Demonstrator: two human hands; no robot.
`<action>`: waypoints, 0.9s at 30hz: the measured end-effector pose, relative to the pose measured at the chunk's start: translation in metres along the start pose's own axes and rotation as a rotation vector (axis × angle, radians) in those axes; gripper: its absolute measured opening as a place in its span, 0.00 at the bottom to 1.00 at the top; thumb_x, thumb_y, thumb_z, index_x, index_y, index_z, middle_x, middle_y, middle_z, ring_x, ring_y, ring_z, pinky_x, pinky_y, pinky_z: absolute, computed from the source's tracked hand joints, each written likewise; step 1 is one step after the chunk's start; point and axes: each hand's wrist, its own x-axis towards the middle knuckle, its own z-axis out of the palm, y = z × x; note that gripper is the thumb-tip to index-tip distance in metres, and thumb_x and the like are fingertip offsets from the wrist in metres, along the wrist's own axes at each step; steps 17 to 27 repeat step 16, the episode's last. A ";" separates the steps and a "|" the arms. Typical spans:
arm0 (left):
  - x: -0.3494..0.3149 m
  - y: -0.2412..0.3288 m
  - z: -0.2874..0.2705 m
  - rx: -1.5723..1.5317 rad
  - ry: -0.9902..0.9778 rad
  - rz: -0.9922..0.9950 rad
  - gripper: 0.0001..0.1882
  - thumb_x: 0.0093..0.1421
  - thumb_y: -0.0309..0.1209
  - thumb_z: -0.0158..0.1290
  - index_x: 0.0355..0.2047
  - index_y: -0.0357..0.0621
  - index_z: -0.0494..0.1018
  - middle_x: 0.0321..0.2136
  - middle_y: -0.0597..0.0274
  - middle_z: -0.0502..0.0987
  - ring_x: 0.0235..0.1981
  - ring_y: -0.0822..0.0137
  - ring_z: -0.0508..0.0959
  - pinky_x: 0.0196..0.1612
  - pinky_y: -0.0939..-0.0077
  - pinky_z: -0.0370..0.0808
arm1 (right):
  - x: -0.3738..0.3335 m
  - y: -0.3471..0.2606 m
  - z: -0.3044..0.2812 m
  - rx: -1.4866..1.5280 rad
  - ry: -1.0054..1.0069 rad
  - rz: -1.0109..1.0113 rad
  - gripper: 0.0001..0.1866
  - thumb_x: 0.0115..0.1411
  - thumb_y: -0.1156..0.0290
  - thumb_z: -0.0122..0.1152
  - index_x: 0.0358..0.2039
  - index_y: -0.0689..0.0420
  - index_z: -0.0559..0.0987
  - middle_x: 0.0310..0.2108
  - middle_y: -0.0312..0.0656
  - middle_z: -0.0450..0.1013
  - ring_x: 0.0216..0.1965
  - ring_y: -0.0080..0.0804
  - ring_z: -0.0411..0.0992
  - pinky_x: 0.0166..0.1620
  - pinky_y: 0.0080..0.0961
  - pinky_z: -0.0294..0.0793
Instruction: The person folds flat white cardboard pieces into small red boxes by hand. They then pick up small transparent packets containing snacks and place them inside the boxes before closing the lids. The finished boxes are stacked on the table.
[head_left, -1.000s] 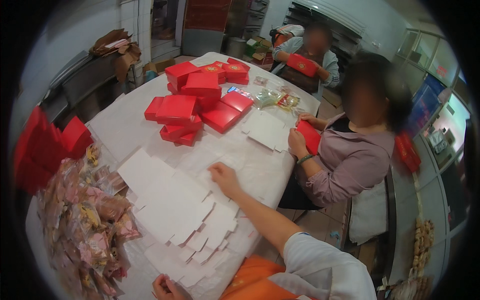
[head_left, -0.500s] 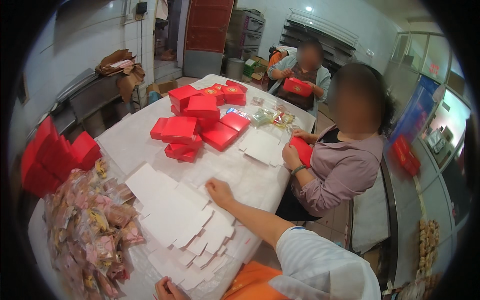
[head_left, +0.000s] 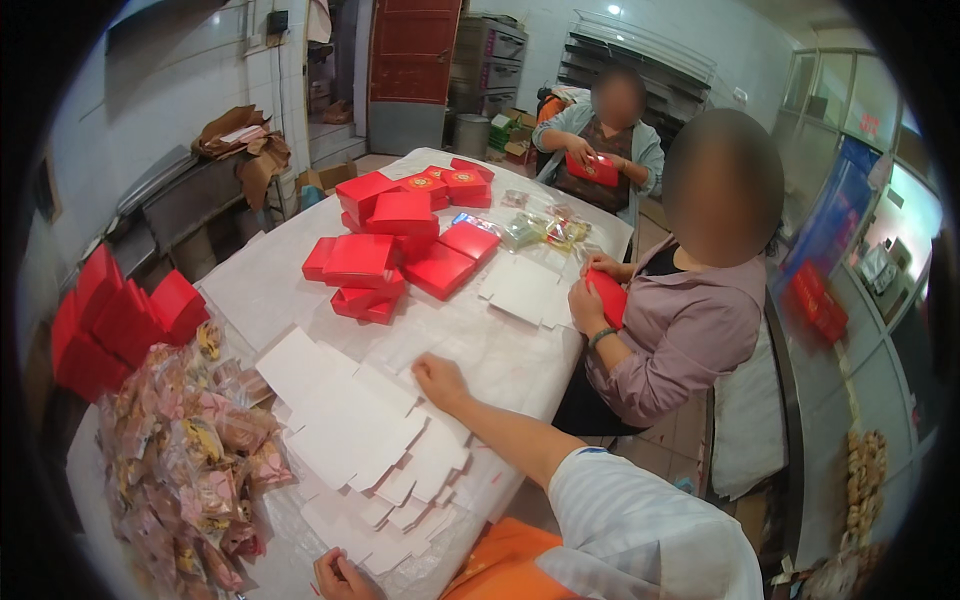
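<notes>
My right hand (head_left: 440,382) is closed in a loose fist and rests on the white-covered table, beside the right edge of a fanned stack of flat white box blanks (head_left: 345,415). Nothing shows in its fingers. At the lower edge of the picture is my left hand (head_left: 342,577), partly cut off, with its fingers loosely bent and apart. It holds nothing that I can see and lies just below the near end of the blanks. A heap of clear-wrapped snack packets (head_left: 190,450) covers the table to the left.
Several red boxes (head_left: 365,260) are piled mid-table, and more red boxes (head_left: 120,315) stand at the left edge. White blanks (head_left: 525,290) lie by a co-worker at the right, who handles a red box (head_left: 607,295). A farther co-worker holds another red box (head_left: 597,168).
The far co-worker's raised hand has come down onto the red box. The near co-worker's hands have shifted slightly on theirs. My hands keep their places; the view has moved a little.
</notes>
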 end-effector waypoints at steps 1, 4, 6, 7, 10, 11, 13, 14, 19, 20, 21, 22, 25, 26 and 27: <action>0.000 -0.001 0.001 0.008 0.002 0.001 0.11 0.59 0.26 0.47 0.38 0.32 0.74 0.35 0.47 0.77 0.37 0.55 0.75 0.44 0.64 0.72 | 0.000 0.000 0.000 0.004 -0.009 0.009 0.08 0.57 0.68 0.53 0.31 0.58 0.76 0.28 0.51 0.76 0.32 0.50 0.74 0.36 0.38 0.72; 0.001 -0.004 0.002 0.021 0.007 0.004 0.12 0.58 0.26 0.47 0.38 0.32 0.74 0.35 0.46 0.77 0.37 0.54 0.75 0.44 0.63 0.72 | 0.001 0.002 -0.001 0.006 -0.002 -0.002 0.08 0.57 0.67 0.53 0.32 0.58 0.76 0.28 0.51 0.76 0.32 0.50 0.74 0.35 0.39 0.72; 0.002 -0.003 0.003 0.013 0.007 0.008 0.12 0.58 0.26 0.47 0.38 0.31 0.75 0.35 0.46 0.77 0.37 0.53 0.75 0.44 0.63 0.72 | 0.001 0.003 0.000 0.014 0.006 0.008 0.09 0.57 0.67 0.54 0.31 0.59 0.77 0.27 0.50 0.76 0.30 0.46 0.75 0.34 0.36 0.72; 0.003 -0.002 0.005 0.021 0.013 0.021 0.12 0.58 0.26 0.47 0.38 0.31 0.75 0.35 0.45 0.77 0.37 0.53 0.75 0.44 0.63 0.72 | 0.004 0.004 0.000 0.015 0.011 0.005 0.09 0.57 0.66 0.54 0.31 0.59 0.78 0.27 0.50 0.76 0.29 0.44 0.75 0.34 0.35 0.73; 0.003 -0.005 0.005 0.039 0.037 0.066 0.12 0.58 0.27 0.47 0.37 0.32 0.75 0.34 0.45 0.77 0.37 0.50 0.75 0.44 0.61 0.72 | 0.000 0.004 0.004 -0.015 0.014 0.027 0.10 0.57 0.66 0.55 0.31 0.59 0.78 0.27 0.50 0.76 0.28 0.44 0.75 0.33 0.35 0.73; 0.001 -0.009 0.004 0.030 0.041 0.085 0.12 0.58 0.27 0.48 0.37 0.32 0.75 0.34 0.45 0.77 0.36 0.49 0.75 0.44 0.60 0.72 | 0.001 0.005 0.003 0.008 0.030 -0.001 0.09 0.57 0.66 0.55 0.32 0.59 0.78 0.26 0.50 0.76 0.28 0.44 0.75 0.33 0.34 0.73; 0.002 -0.010 0.006 0.028 0.045 0.099 0.12 0.58 0.28 0.48 0.37 0.32 0.75 0.34 0.44 0.77 0.37 0.49 0.75 0.45 0.59 0.71 | -0.001 0.004 0.004 0.033 0.025 -0.011 0.09 0.57 0.67 0.56 0.32 0.58 0.78 0.26 0.49 0.76 0.28 0.44 0.75 0.33 0.34 0.73; 0.002 -0.010 0.005 0.034 0.045 0.093 0.12 0.58 0.29 0.49 0.37 0.33 0.75 0.34 0.44 0.77 0.37 0.49 0.75 0.45 0.58 0.71 | -0.002 0.002 0.005 0.026 0.015 -0.009 0.09 0.57 0.66 0.56 0.32 0.58 0.78 0.26 0.49 0.76 0.28 0.44 0.75 0.34 0.34 0.73; 0.000 -0.011 0.000 0.056 0.038 0.085 0.12 0.58 0.29 0.49 0.37 0.33 0.75 0.34 0.45 0.77 0.37 0.49 0.75 0.46 0.58 0.71 | 0.000 0.003 0.004 0.005 -0.001 0.013 0.10 0.57 0.66 0.56 0.33 0.59 0.78 0.27 0.50 0.76 0.28 0.43 0.75 0.34 0.34 0.73; 0.000 -0.011 0.000 0.056 0.038 0.085 0.12 0.58 0.29 0.49 0.37 0.33 0.75 0.34 0.45 0.77 0.37 0.49 0.75 0.46 0.58 0.71 | 0.000 0.003 0.004 0.005 -0.001 0.013 0.10 0.57 0.66 0.56 0.33 0.59 0.78 0.27 0.50 0.76 0.28 0.43 0.75 0.34 0.34 0.73; 0.000 -0.011 0.000 0.056 0.038 0.085 0.12 0.58 0.29 0.49 0.37 0.33 0.75 0.34 0.45 0.77 0.37 0.49 0.75 0.46 0.58 0.71 | 0.000 0.003 0.004 0.005 -0.001 0.013 0.10 0.57 0.66 0.56 0.33 0.59 0.78 0.27 0.50 0.76 0.28 0.43 0.75 0.34 0.34 0.73; 0.000 -0.011 0.000 0.056 0.038 0.085 0.12 0.58 0.29 0.49 0.37 0.33 0.75 0.34 0.45 0.77 0.37 0.49 0.75 0.46 0.58 0.71 | 0.000 0.003 0.004 0.005 -0.001 0.013 0.10 0.57 0.66 0.56 0.33 0.59 0.78 0.27 0.50 0.76 0.28 0.43 0.75 0.34 0.34 0.73; 0.000 -0.011 0.000 0.056 0.038 0.085 0.12 0.58 0.29 0.49 0.37 0.33 0.75 0.34 0.45 0.77 0.37 0.49 0.75 0.46 0.58 0.71 | 0.000 0.003 0.004 0.005 -0.001 0.013 0.10 0.57 0.66 0.56 0.33 0.59 0.78 0.27 0.50 0.76 0.28 0.43 0.75 0.34 0.34 0.73; 0.000 -0.011 0.000 0.056 0.038 0.085 0.12 0.58 0.29 0.49 0.37 0.33 0.75 0.34 0.45 0.77 0.37 0.49 0.75 0.46 0.58 0.71 | 0.000 0.003 0.004 0.005 -0.001 0.013 0.10 0.57 0.66 0.56 0.33 0.59 0.78 0.27 0.50 0.76 0.28 0.43 0.75 0.34 0.34 0.73; 0.000 -0.011 0.000 0.056 0.038 0.085 0.12 0.58 0.29 0.49 0.37 0.33 0.75 0.34 0.45 0.77 0.37 0.49 0.75 0.46 0.58 0.71 | 0.000 0.003 0.004 0.005 -0.001 0.013 0.10 0.57 0.66 0.56 0.33 0.59 0.78 0.27 0.50 0.76 0.28 0.43 0.75 0.34 0.34 0.73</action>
